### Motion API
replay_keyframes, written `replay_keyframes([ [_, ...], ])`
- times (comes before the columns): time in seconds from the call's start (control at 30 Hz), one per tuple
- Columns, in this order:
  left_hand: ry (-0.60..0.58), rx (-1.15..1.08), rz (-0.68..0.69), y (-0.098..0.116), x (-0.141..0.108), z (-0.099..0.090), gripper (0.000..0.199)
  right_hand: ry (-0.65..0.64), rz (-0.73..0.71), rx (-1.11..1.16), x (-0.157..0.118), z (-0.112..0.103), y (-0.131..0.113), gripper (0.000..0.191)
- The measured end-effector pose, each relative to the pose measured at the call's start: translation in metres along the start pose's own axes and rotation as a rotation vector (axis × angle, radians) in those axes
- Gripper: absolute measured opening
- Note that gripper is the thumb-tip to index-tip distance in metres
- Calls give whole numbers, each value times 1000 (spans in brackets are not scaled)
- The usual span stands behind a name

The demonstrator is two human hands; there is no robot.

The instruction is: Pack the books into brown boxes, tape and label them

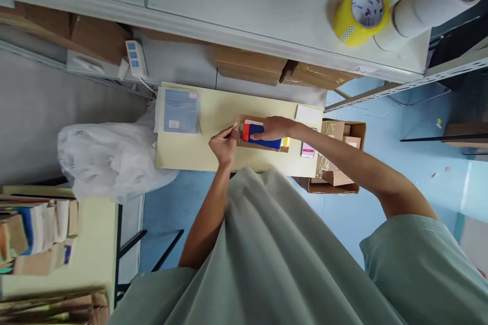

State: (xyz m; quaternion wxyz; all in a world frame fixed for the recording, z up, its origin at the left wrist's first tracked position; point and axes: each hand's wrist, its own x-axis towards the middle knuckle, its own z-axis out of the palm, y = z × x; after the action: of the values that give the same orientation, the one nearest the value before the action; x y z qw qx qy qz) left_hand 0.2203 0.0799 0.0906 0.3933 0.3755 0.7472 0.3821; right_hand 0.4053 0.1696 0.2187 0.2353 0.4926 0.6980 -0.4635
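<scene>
- The right hand (275, 128) is wrapped over a blue-and-red tape dispenser (266, 143), fingers closed round its body.
- The left hand (224, 146) has thumb and forefinger drawn together at the left end of a small cardboard box (244, 144); from here I can't tell what that grip pinches.
- The dispenser lies over the box, its red end towards the left hand.
- To do this well, I'd pin the box with the left fingers, hold the dispenser flat and square to the cardboard, and mind the fingertips near the red end.
- Both sit mid-counter, on the pale yellow counter (217, 104), with bare space either side.
- A blue-printed packet (180, 110) lies left; a phone (308, 150) and white card (308, 112) lie right.
- Past the counter's right end stands an open carton (335, 189) of small boxes.
- Beyond, a grey shelf (236, 5) carries a yellow tape roll (345, 16); the floor (385, 127) is blue.
</scene>
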Motion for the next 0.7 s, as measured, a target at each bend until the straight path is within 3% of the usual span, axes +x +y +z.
replay_keyframes([
  [0.13, 78, 30, 29, 0, 5, -15, 14, -60, -1, 86, -33, -8, 19, 59],
  [0.37, 137, 158, 43, -19, 19, -58, 15, -303, 133, 228, -101, -17, 97, 79],
  [0.5, 171, 175, 40, -25, 17, -58, 19, -297, 90, 261, -107, -3, 120, 79],
  [0.7, 174, 194, 30, -24, 17, -56, 25, -319, 56, 416, -107, 16, 130, 75],
])
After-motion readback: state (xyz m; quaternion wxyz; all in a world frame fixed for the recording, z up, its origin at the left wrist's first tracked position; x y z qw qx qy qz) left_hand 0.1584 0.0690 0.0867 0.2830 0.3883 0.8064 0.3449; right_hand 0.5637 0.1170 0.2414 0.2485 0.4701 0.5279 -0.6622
